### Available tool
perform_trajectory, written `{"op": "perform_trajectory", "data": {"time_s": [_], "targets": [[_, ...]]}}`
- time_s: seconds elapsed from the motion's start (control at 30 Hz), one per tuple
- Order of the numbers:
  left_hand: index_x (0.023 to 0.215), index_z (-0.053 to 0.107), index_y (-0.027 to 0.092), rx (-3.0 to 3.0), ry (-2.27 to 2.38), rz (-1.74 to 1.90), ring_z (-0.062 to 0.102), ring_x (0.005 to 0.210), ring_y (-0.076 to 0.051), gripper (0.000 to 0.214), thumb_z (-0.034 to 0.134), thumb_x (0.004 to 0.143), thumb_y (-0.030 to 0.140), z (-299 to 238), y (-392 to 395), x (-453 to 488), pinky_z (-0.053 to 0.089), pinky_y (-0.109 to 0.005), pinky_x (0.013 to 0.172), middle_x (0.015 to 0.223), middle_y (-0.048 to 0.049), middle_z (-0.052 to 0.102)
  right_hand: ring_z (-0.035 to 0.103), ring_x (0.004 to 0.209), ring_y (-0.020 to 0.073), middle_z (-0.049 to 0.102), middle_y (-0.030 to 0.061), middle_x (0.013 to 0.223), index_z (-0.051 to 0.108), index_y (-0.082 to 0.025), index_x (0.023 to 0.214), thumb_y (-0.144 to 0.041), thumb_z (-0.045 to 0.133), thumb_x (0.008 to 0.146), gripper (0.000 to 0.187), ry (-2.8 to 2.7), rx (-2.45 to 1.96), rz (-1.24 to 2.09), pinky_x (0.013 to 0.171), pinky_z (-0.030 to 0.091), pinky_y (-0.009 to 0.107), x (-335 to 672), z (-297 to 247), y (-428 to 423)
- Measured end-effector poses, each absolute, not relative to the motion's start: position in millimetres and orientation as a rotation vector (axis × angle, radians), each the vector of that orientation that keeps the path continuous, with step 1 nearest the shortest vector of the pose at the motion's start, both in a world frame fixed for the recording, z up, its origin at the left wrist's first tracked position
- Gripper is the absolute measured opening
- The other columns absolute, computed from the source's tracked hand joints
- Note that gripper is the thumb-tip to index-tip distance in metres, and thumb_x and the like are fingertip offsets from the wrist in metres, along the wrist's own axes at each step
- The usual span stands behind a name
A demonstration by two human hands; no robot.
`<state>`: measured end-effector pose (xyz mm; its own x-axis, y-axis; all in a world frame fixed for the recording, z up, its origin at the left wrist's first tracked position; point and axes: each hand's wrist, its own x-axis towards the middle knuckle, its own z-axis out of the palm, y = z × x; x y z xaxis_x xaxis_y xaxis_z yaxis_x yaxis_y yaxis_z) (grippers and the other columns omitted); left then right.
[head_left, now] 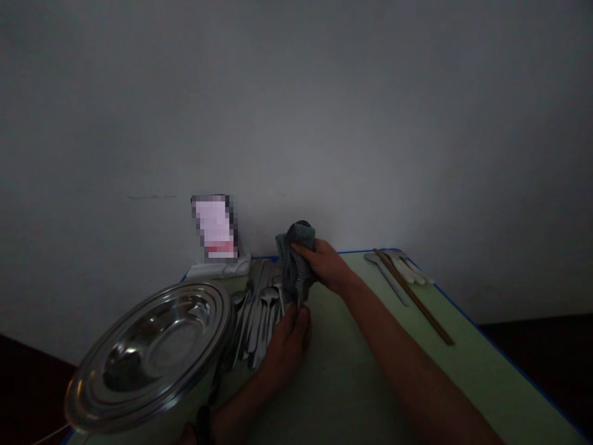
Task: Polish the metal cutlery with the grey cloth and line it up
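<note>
My right hand [327, 266] is closed around a grey-blue cloth [295, 259], holding it upright above the green table [352, 383]. The cloth wraps the upper part of a thin metal utensil [299, 301]. My left hand [290, 346] pinches the lower end of that utensil just under the cloth. Left of both hands lies a row of several steel spoons [257, 315], side by side on the table.
A large steel basin [152, 352] stands at the near left table edge. A blurred upright card [214, 227] on a white base leans by the wall. At the far right lie chopsticks [414, 298] and several spoons [398, 266]. A grey wall fills the background.
</note>
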<state>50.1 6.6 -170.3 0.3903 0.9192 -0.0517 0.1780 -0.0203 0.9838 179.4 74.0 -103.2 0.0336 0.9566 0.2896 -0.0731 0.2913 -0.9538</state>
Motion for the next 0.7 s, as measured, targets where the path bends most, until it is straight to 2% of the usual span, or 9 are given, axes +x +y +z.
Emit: {"op": "perform_trajectory", "data": {"time_s": [0.07,0.17,0.33,0.53,0.7], "targets": [[0.082,0.045,0.019,1.488,1.002,0.758,0.036,0.053,-0.01,0.037,0.035,0.085,0.055,-170,6,50,0.03,-0.021,0.047,0.062,0.0057,0.037,0.058,0.066,0.0123,0.067,0.0007,0.072,0.069,-0.014,0.082,-0.03,0.065,0.069,0.022,-1.35,-0.923,1.131,0.064,0.045,0.023,198,-96,70],[0.083,0.046,0.019,1.575,0.991,0.712,0.038,0.055,-0.01,0.036,0.035,0.086,0.053,-167,5,51,0.031,-0.021,0.05,0.062,0.0057,0.038,0.058,0.063,0.0117,0.067,-0.0004,0.069,0.069,-0.014,0.077,-0.026,0.064,0.069,0.015,-1.47,-0.973,1.113,0.061,0.045,0.022,226,-81,60],[0.078,0.045,0.02,1.692,0.983,0.652,0.038,0.055,-0.011,0.034,0.034,0.088,0.051,-161,1,51,0.031,-0.022,0.051,0.061,0.006,0.039,0.054,0.056,0.012,0.065,-0.0021,0.063,0.068,-0.015,0.074,-0.026,0.059,0.074,0.015,-1.679,-1.105,0.747,0.056,0.042,0.023,249,-57,43],[0.081,0.044,0.02,1.619,0.934,0.699,0.034,0.053,-0.01,0.034,0.034,0.087,0.052,-164,0,51,0.028,-0.022,0.049,0.06,0.0067,0.036,0.059,0.068,0.0175,0.068,0.0012,0.071,0.068,-0.017,0.074,-0.032,0.052,0.081,0.023,-1.599,-1.141,0.238,0.064,0.043,0.027,221,-61,52],[0.077,0.042,0.02,1.49,0.956,0.709,0.032,0.052,-0.009,0.038,0.039,0.083,0.057,-166,2,52,0.027,-0.02,0.047,0.06,0.0066,0.036,0.062,0.082,0.0221,0.069,0.0083,0.084,0.067,-0.012,0.085,-0.032,0.047,0.084,0.028,-1.595,-1.234,0.273,0.071,0.044,0.031,204,-72,64]]}}
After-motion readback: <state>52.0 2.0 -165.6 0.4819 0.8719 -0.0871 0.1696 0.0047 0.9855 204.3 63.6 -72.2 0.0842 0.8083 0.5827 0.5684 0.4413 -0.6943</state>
